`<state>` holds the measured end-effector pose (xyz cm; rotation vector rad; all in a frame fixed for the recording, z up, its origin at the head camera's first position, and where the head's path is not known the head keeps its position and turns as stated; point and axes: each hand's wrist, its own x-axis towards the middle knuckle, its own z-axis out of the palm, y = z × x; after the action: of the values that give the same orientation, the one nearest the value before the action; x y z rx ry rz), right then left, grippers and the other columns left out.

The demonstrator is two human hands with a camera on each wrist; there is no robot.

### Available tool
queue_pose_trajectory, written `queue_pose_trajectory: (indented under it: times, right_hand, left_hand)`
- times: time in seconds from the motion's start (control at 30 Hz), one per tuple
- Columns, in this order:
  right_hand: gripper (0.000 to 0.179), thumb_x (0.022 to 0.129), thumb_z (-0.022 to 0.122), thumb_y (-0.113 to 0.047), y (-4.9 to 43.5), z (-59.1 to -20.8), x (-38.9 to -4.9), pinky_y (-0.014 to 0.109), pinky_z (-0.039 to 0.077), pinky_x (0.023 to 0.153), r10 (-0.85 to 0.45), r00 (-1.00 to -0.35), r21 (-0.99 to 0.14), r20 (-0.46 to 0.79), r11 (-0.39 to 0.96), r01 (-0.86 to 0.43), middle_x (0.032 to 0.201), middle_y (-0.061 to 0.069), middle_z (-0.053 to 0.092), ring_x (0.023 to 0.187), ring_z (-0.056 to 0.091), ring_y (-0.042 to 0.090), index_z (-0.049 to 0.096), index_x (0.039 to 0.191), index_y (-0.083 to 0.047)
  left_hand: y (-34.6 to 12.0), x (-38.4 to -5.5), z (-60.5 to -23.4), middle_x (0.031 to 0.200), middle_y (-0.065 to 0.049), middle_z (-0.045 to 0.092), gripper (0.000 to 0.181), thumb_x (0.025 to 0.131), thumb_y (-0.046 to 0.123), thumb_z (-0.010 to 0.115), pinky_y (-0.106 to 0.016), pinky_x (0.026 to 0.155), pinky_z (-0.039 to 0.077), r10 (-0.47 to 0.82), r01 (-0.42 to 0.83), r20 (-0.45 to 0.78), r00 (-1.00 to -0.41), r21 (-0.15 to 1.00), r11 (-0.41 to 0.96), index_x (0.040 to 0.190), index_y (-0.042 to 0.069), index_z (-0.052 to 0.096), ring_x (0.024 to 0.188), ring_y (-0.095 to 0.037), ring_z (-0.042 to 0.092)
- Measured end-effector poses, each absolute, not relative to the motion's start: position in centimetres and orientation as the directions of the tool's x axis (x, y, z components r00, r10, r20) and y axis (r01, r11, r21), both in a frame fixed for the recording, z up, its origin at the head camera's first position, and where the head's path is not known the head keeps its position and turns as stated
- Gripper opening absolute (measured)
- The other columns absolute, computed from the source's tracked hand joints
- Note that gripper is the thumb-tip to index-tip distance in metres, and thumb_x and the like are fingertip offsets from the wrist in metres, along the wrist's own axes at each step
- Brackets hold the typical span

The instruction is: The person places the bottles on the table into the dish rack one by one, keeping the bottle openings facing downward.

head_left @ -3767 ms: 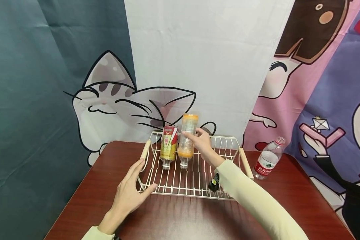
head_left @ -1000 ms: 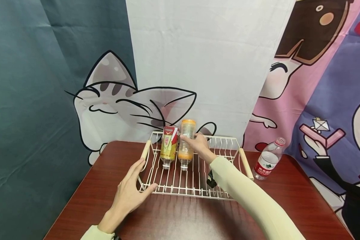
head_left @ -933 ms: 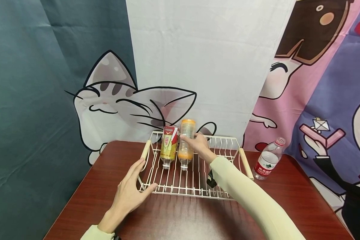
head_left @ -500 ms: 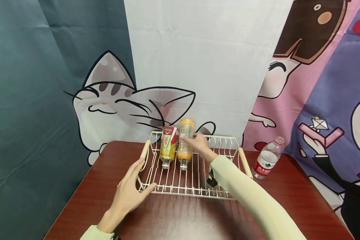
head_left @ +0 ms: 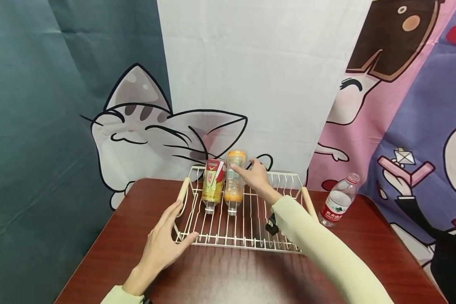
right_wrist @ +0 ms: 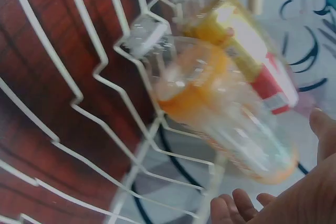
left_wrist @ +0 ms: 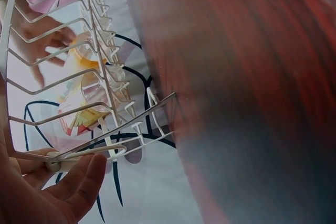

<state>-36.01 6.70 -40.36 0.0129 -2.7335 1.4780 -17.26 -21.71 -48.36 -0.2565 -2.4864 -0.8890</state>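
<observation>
A white wire dish rack [head_left: 232, 246] with pale wooden handles stands on the table. Two clear plastic bottles lean neck-down in it: one with a red and yellow label [head_left: 213, 185], the other with orange bands [head_left: 234, 185]. Beside the orange-banded bottle, my right hand [head_left: 256, 175] has its thumb and fingers spread. A gap shows between that hand and the orange-banded bottle [right_wrist: 215, 103] in the right wrist view. My left hand [head_left: 157, 245] rests against the rack's left end, extended fingers at the left handle [head_left: 184, 189] and thumb near the front rail.
To the right of the rack, a capless water bottle [head_left: 338, 207] with a red and white label stands on the reddish-brown table [head_left: 228, 274]. The rack's right handle [head_left: 309, 204] is close to it. A printed cartoon curtain [head_left: 258, 84] hangs directly behind the table.
The orange-banded bottle has sunk lower into the rack since the earliest frame. My right hand has just let go of it and drawn slightly up and right. My left hand stays put.
</observation>
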Motion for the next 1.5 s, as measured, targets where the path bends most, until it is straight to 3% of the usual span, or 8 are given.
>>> queue_pose_trajectory:
  times: [0.23, 0.5, 0.67, 0.93, 1.17, 1.33, 1.5]
  right_hand:
    - [0.09, 0.104, 0.073, -0.054, 8.1, -36.0, -33.3, 0.046, 0.054, 0.094, -0.017, -0.998, -0.892, 0.064, 0.448, -0.064, 0.137, 0.022, 0.058, 0.111, 0.06, 0.032, 0.037, 0.17, -0.003]
    - [0.075, 0.105, 0.077, -0.039, 11.1, -33.9, -30.5, 0.048, 0.048, 0.113, 0.007, -0.986, -0.953, 0.169, 0.258, -0.161, 0.142, 0.021, 0.059, 0.129, 0.06, 0.036, 0.046, 0.166, -0.007]
    - [0.065, 0.102, 0.081, -0.027, 13.0, -33.8, -27.8, 0.039, 0.05, 0.111, 0.054, -0.956, -0.937, 0.29, 0.217, -0.272, 0.14, 0.018, 0.062, 0.127, 0.061, 0.027, 0.055, 0.159, -0.01]
    - [0.049, 0.099, 0.078, 0.002, 15.5, -35.3, -23.6, 0.021, 0.055, 0.094, 0.225, -0.853, -0.882, 0.472, 0.115, -0.457, 0.115, -0.001, 0.073, 0.106, 0.07, 0.017, 0.065, 0.146, 0.0]
    - [0.043, 0.095, 0.076, 0.014, 17.5, -37.7, -20.7, 0.021, 0.056, 0.093, 0.317, -0.746, -0.789, 0.585, 0.014, -0.614, 0.11, 0.01, 0.074, 0.102, 0.07, 0.017, 0.067, 0.136, 0.011]
    - [0.041, 0.091, 0.074, 0.022, 19.2, -39.8, -19.8, 0.021, 0.057, 0.092, 0.352, -0.659, -0.7, 0.665, -0.014, -0.714, 0.106, 0.009, 0.075, 0.098, 0.072, 0.017, 0.066, 0.131, 0.019]
    - [0.038, 0.091, 0.07, 0.024, 20.5, -41.2, -19.2, 0.019, 0.055, 0.089, 0.365, -0.622, -0.67, 0.693, 0.006, -0.742, 0.105, 0.007, 0.076, 0.096, 0.072, 0.013, 0.065, 0.128, 0.022]
  left_hand:
    - [-21.7, -17.2, -48.3, 0.171, 0.003, 0.049, 0.094, 0.086, 0.046, 0.093, -0.07, 0.089, 0.059, 0.005, 0.32, 0.5, -0.866, 0.546, 0.774, 0.166, 0.02, 0.053, 0.135, -0.039, 0.068]
    - [-21.7, -17.1, -48.4, 0.17, 0.003, 0.05, 0.093, 0.087, 0.048, 0.092, -0.07, 0.087, 0.06, -0.003, 0.312, 0.497, -0.867, 0.548, 0.776, 0.166, 0.021, 0.053, 0.133, -0.038, 0.069]
    - [-21.7, -17.0, -48.4, 0.17, 0.002, 0.049, 0.093, 0.087, 0.049, 0.092, -0.07, 0.088, 0.06, -0.009, 0.309, 0.501, -0.866, 0.548, 0.778, 0.167, 0.021, 0.053, 0.134, -0.039, 0.069]
    - [-21.6, -17.0, -48.5, 0.17, 0.001, 0.05, 0.093, 0.087, 0.047, 0.092, -0.07, 0.087, 0.06, -0.002, 0.312, 0.5, -0.866, 0.543, 0.78, 0.166, 0.02, 0.053, 0.132, -0.038, 0.07]
    - [-21.6, -17.1, -48.5, 0.17, 0.002, 0.05, 0.093, 0.086, 0.042, 0.094, -0.07, 0.089, 0.059, -0.001, 0.32, 0.505, -0.863, 0.547, 0.773, 0.167, 0.02, 0.052, 0.133, -0.037, 0.069]
    - [-21.4, -17.1, -48.7, 0.17, 0.003, 0.05, 0.093, 0.086, 0.042, 0.093, -0.07, 0.09, 0.059, -0.004, 0.322, 0.51, -0.86, 0.55, 0.771, 0.167, 0.022, 0.051, 0.134, -0.036, 0.069]
    - [-21.4, -17.1, -48.7, 0.17, 0.001, 0.05, 0.093, 0.086, 0.04, 0.093, -0.07, 0.091, 0.059, -0.001, 0.332, 0.518, -0.855, 0.549, 0.767, 0.168, 0.022, 0.051, 0.136, -0.036, 0.068]
